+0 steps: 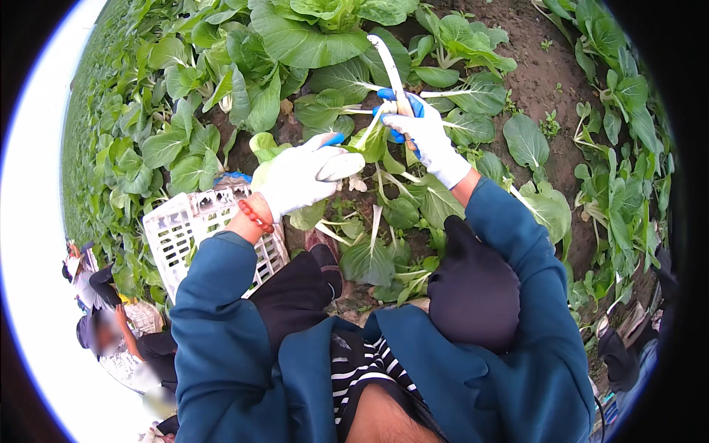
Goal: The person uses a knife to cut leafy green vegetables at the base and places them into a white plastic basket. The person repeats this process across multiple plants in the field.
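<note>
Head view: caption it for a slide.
White-gloved left hand steadies a leafy green plant while the right hand holds a white-bladed knife.

No packages, labels, signs or screens are in view

Soft, even daylight (overexposed at left), fisheye-bent edges, black vignetted corners.

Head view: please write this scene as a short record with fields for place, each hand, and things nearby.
place: vegetable field, bare brown soil between plants
left hand: white glove with blue tips, grip shut on a leafy green plant with white stalks
right hand: white glove, grip shut on a long white knife, blade pointing up
wrist: red bead bracelet
nearby: white plastic lattice crate, at the left
others: people crouching, far left edge
</note>
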Motion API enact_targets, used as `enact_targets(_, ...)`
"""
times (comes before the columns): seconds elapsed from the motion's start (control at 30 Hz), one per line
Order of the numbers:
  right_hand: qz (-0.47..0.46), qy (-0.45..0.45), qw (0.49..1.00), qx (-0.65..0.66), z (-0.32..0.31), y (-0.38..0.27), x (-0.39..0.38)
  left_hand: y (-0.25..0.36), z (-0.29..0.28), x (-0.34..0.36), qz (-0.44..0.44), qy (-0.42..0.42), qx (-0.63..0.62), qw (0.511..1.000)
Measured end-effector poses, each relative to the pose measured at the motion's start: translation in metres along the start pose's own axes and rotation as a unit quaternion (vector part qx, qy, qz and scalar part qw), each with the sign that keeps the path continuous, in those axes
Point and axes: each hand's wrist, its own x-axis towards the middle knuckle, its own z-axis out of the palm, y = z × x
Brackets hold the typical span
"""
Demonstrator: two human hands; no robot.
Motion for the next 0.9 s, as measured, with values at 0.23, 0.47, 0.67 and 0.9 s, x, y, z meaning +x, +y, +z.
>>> enact_targets(0.23,-0.124,-0.120,0.979,-0.109,0.076,-0.092,-0.042,0.048,-0.056,-0.030,0.068,0.176,-0.301,0.935)
enact_targets(0.47,-0.143,-0.212,0.965,-0.050,0.166,-0.132,-0.081,0.048,-0.067,-0.073,0.223,0.364,0.037,0.903)
enact_targets(0.67,-0.151,-0.322,0.921,-0.158,0.217,-0.158,-0.102,0.059,-0.058,-0.110,0.289,0.245,-0.504,0.776)
enact_targets(0.9,-0.145,-0.256,0.931,-0.217,0.268,-0.125,-0.102,-0.001,-0.018,-0.210,0.135,0.560,-0.582,0.574)
